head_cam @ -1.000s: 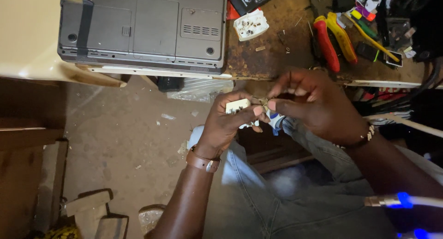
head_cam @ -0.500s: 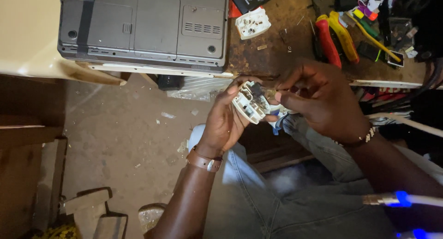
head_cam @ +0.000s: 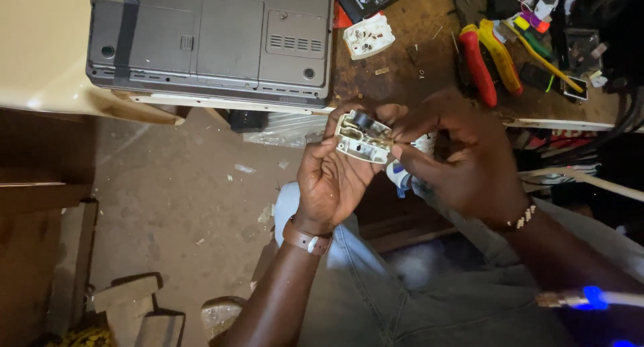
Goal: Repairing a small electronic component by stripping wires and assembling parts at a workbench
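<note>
I held an opened white plug [head_cam: 363, 138] in my left hand [head_cam: 333, 179], fingers curled round its shell so the inside faced up at me. My right hand [head_cam: 463, 162] was closed to a narrow pinch at the plug's right edge, fingertips [head_cam: 400, 148] touching the metal parts inside; whether they gripped a small piece I could not tell. The plug hung over my lap, just in front of the workbench [head_cam: 416, 65]. On the workbench, beyond the plug, lay a grey laptop [head_cam: 215, 42] turned bottom up, another white plug part [head_cam: 368, 36] and red and yellow pliers [head_cam: 490, 62]. To do this well, I judged the shell should stay level and steady while the pinch worked gently, so nothing small dropped to the floor
</note>
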